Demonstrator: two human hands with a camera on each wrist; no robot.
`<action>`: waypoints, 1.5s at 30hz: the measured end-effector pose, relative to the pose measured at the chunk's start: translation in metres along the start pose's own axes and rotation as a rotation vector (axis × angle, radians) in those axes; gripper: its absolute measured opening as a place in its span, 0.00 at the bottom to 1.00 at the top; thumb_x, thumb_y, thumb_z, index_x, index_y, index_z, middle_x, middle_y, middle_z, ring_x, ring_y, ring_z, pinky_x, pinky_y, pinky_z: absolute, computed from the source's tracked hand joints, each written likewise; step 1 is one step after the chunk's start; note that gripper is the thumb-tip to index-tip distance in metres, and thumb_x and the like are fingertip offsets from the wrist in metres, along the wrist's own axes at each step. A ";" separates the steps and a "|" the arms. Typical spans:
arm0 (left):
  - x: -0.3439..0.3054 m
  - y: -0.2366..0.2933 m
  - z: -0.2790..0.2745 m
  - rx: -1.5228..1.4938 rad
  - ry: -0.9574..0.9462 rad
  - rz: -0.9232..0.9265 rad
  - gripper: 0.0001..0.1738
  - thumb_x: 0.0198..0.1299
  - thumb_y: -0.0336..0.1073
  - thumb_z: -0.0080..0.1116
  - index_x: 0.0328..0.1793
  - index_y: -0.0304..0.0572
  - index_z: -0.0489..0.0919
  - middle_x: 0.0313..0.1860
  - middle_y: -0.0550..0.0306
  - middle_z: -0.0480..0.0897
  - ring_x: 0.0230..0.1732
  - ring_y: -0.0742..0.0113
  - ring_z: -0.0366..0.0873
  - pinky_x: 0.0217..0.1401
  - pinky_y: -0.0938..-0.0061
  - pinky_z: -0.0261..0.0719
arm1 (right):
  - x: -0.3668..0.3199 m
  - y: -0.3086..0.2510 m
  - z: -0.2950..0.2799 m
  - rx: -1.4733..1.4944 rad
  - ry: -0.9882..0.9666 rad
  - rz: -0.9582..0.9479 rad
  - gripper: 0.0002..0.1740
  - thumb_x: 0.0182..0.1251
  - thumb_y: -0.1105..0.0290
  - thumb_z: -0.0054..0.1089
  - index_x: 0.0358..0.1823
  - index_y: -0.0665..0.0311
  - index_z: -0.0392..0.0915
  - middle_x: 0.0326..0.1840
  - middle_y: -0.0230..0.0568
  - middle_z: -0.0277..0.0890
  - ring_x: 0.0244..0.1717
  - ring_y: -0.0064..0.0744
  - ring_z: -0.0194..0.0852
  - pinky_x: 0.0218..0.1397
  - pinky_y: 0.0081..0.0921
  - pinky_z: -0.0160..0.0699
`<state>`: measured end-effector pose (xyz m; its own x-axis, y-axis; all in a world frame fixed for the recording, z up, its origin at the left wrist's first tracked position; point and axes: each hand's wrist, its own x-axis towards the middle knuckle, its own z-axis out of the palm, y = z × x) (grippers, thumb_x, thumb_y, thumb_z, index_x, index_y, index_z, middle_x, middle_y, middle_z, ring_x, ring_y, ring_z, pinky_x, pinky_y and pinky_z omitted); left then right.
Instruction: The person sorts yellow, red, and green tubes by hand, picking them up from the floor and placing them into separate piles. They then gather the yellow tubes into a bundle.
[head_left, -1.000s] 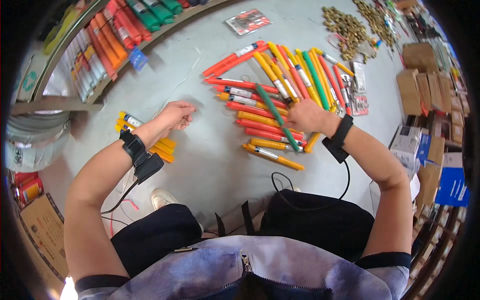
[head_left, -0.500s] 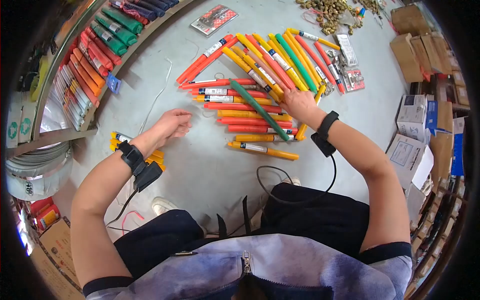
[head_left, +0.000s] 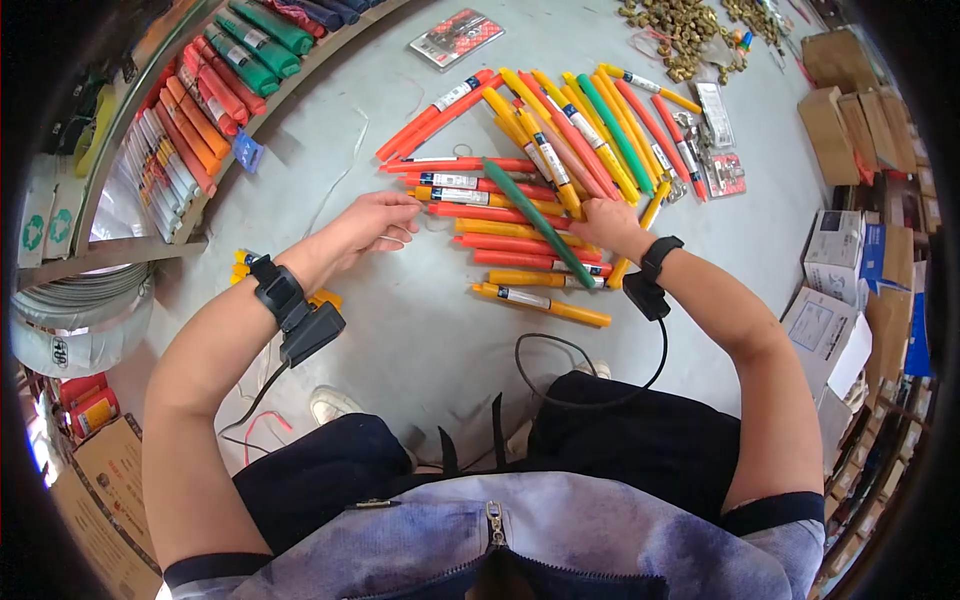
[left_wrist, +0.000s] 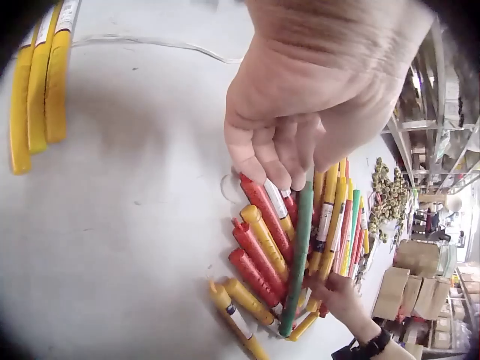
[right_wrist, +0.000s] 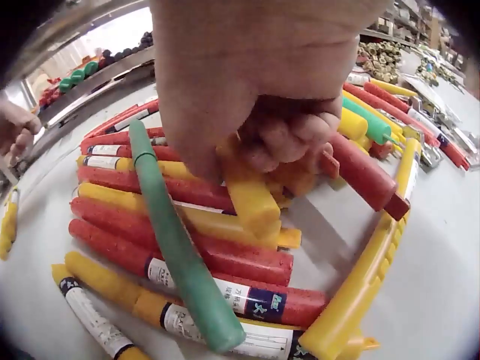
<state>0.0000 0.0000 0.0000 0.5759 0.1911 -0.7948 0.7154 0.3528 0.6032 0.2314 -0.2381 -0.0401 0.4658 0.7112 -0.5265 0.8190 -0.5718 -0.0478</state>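
Many red, orange and yellow sticks (head_left: 510, 245) lie in rows and a fan on the grey floor (head_left: 420, 330). A green stick (head_left: 540, 225) (right_wrist: 176, 240) lies slanted across the rows. My right hand (head_left: 605, 225) (right_wrist: 262, 97) rests on the pile at its right end, fingers curled around a yellow stick (right_wrist: 251, 199) just beside the green one. My left hand (head_left: 375, 225) (left_wrist: 285, 142) hovers with relaxed fingers at the left ends of the rows (left_wrist: 259, 217), holding nothing.
A curved shelf (head_left: 200, 90) at the left holds more coloured sticks. A few yellow sticks (left_wrist: 37, 82) lie by my left wrist. Brass pieces (head_left: 680, 25), blister packs (head_left: 715, 100), a red packet (head_left: 460, 35) and cardboard boxes (head_left: 840, 120) ring the far and right sides.
My left hand has moved right, up to the left ends of the rows. My right hand has stayed on the pile by the green stick.
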 end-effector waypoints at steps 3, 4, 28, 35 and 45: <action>-0.001 0.001 0.001 -0.003 -0.055 0.035 0.14 0.57 0.39 0.52 0.49 0.46 0.71 0.30 0.67 0.75 0.30 0.82 0.72 0.32 0.86 0.72 | -0.003 -0.005 0.002 0.440 0.044 -0.076 0.21 0.50 0.54 0.52 0.27 0.70 0.75 0.23 0.55 0.73 0.27 0.48 0.74 0.33 0.40 0.70; -0.002 0.004 -0.002 0.028 -0.095 0.072 0.17 0.57 0.40 0.52 0.51 0.46 0.70 0.34 0.67 0.75 0.32 0.82 0.72 0.34 0.85 0.72 | -0.011 -0.021 -0.012 0.479 0.064 -0.063 0.19 0.50 0.56 0.52 0.26 0.69 0.74 0.20 0.53 0.72 0.25 0.46 0.73 0.31 0.39 0.69; -0.038 0.030 -0.015 -0.521 -0.319 0.347 0.21 0.60 0.39 0.34 0.56 0.36 0.65 0.53 0.46 0.71 0.55 0.54 0.68 0.59 0.62 0.64 | -0.026 -0.136 -0.048 0.401 0.282 -0.484 0.22 0.47 0.49 0.59 0.27 0.63 0.71 0.19 0.45 0.72 0.21 0.45 0.73 0.24 0.37 0.69; -0.034 0.021 -0.022 -0.433 -0.349 0.387 0.27 0.57 0.36 0.36 0.65 0.45 0.57 0.59 0.53 0.67 0.56 0.63 0.68 0.58 0.70 0.64 | -0.026 -0.143 -0.049 0.312 0.225 -0.489 0.27 0.46 0.46 0.60 0.32 0.64 0.70 0.19 0.46 0.72 0.21 0.45 0.73 0.23 0.36 0.70; -0.032 0.020 -0.017 -0.343 -0.336 0.423 0.32 0.54 0.34 0.52 0.65 0.46 0.56 0.58 0.55 0.68 0.56 0.65 0.68 0.61 0.68 0.63 | -0.023 -0.149 -0.043 0.297 0.182 -0.456 0.30 0.42 0.42 0.62 0.37 0.61 0.72 0.24 0.37 0.77 0.26 0.40 0.76 0.28 0.31 0.73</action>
<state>-0.0108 0.0163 0.0366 0.9133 0.1000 -0.3949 0.2637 0.5939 0.7601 0.1130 -0.1511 0.0155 0.1593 0.9566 -0.2439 0.8337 -0.2627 -0.4858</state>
